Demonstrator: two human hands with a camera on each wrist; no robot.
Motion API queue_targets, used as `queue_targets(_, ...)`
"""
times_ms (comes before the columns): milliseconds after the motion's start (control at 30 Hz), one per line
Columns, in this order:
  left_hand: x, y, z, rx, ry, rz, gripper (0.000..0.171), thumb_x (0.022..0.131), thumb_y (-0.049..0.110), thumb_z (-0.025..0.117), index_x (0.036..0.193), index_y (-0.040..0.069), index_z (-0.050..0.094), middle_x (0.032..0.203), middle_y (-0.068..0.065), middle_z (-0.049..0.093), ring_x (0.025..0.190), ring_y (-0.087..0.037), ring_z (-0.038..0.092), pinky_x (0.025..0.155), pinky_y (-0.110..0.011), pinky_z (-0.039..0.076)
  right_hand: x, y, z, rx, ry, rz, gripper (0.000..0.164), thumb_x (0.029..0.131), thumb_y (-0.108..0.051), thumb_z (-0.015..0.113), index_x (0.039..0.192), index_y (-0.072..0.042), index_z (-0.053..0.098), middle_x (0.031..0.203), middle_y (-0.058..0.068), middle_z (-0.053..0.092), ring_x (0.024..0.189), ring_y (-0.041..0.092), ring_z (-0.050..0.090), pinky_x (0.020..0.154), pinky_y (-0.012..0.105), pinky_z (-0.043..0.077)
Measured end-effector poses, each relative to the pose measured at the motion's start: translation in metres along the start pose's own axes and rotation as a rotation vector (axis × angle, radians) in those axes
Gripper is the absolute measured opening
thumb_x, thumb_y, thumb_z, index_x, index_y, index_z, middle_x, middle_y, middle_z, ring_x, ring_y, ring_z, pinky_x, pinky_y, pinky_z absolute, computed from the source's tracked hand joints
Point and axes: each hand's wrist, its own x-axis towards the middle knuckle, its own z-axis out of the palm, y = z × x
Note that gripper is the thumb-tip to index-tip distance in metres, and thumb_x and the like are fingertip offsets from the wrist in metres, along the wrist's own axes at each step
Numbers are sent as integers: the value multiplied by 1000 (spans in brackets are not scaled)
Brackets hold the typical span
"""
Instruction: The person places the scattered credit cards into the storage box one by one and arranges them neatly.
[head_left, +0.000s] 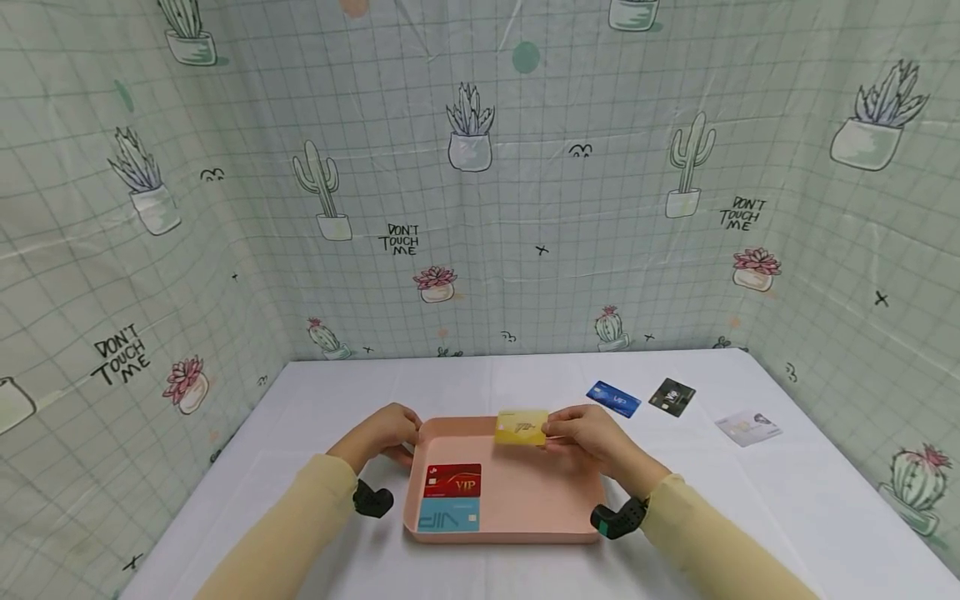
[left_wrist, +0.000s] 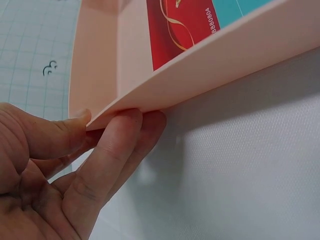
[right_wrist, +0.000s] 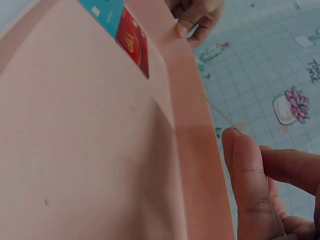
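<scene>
I pinch the yellow card (head_left: 517, 428) in my right grip (head_left: 592, 434), its long axis extending left along the far rim of the tray (head_left: 536, 496). My left grip (head_left: 384, 435) pinches the tray's far-left corner.

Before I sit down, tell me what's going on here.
A person is handling cards and a tray. The right hand pinches the yellow card by the tray's far rim, while the left hand grips the tray at its far left corner. Inside, at the left, lie the red card and, nearer the person, the teal card. The blue card, black card and white card lie on the table, beyond the tray to the right.
</scene>
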Motion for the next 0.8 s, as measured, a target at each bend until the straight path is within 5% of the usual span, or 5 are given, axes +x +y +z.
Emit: queue_targets(800, 5, -5, -1, -29, -20, 24, 17, 95, 1, 63, 110, -4, 68, 94, -15, 70, 63, -20, 71, 61, -29, 63, 12, 17, 38, -88, 15, 11, 33, 94, -8, 72, 121, 12, 69, 125, 26, 69, 88, 19, 74, 73, 25, 63)
